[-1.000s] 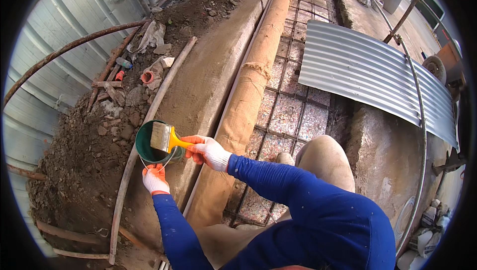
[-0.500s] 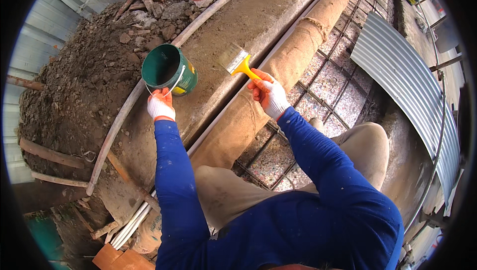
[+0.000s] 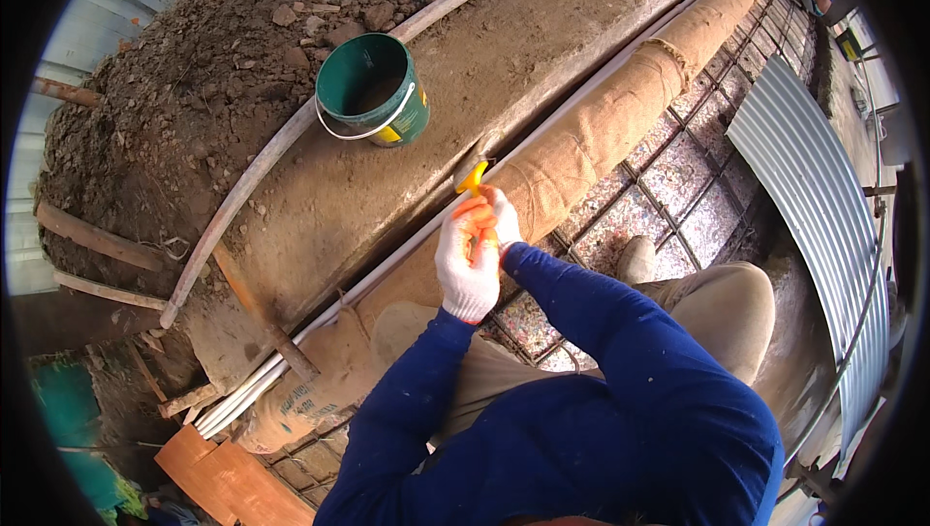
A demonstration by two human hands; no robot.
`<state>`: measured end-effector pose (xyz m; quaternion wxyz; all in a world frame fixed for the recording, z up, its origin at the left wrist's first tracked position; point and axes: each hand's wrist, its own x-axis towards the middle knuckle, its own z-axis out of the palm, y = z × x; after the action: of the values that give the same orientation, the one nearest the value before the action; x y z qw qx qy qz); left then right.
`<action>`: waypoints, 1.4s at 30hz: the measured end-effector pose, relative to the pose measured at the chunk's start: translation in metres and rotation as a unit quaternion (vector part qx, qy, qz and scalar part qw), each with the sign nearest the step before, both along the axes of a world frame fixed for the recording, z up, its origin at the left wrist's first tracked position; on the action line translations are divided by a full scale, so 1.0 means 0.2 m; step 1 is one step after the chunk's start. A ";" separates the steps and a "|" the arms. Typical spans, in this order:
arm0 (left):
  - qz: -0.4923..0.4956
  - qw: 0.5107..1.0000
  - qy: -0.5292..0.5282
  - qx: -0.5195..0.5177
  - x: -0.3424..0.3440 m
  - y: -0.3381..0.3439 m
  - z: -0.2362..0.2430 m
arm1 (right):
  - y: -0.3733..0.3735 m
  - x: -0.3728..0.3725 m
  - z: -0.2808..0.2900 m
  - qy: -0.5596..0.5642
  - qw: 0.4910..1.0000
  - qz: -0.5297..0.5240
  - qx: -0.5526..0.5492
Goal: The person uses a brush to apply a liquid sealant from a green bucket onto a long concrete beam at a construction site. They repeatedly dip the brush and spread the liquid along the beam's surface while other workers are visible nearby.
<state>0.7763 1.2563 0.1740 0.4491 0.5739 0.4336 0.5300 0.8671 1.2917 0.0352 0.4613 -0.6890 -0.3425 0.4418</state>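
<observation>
Clasping the yellow-handled brush at twelve o'clock, our right hand met our left hand, whose hold we couldn't tell, the green bucket standing at eleven, brushing apparently under way, finished and remaining stretches indistinguishable.

Bucket: smooth green plastic, slight sheen. Paintbrush handle: yellow plastic, smooth. Gloves: white knit cloth, orange coating. Long roll: coarse matt burlap weave. Corrugated sheet, right: shiny bare metal. Ledge: rough matt concrete. Left pole: weathered wood.
</observation>
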 end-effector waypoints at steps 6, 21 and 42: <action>-0.097 0.986 0.103 0.089 0.04 0.00 -0.02 | -0.17 -0.02 -0.05 0.077 0.971 0.219 0.051; -0.131 0.986 0.079 0.064 -0.02 0.03 -0.02 | 0.18 0.21 -0.01 0.051 0.997 -0.039 -0.045; -0.157 0.985 0.060 0.029 0.06 0.03 -0.01 | 0.18 0.39 -0.12 0.013 0.995 -0.103 0.003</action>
<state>0.7877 1.2632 0.1725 0.4827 0.6786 0.3487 0.4300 0.9442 1.3274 0.0120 0.5103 -0.7137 -0.2652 0.3999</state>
